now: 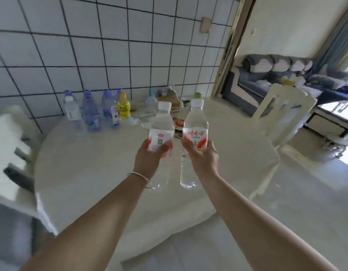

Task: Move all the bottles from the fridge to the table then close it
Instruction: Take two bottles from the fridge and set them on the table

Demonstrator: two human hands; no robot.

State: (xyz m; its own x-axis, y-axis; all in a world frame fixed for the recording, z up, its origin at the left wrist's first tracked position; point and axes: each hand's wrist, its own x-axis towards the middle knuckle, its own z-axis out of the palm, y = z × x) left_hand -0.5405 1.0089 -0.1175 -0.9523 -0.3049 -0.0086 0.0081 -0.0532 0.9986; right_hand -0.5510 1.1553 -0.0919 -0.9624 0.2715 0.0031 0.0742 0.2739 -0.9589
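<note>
Two clear bottles with white caps and red-and-white labels are held upright side by side at the centre of the frame, above the pale round desk (87, 173): the left bottle (161, 126) and the right bottle (195, 126). Further back, at upper left, four blue-capped clear bottles (91, 112) and a yellow bottle (123, 107) stand on the desk.

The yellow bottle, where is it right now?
In the head view the yellow bottle stands at the far left of the round table, near the tiled wall, at the right end of the row of blue-capped bottles.
</note>
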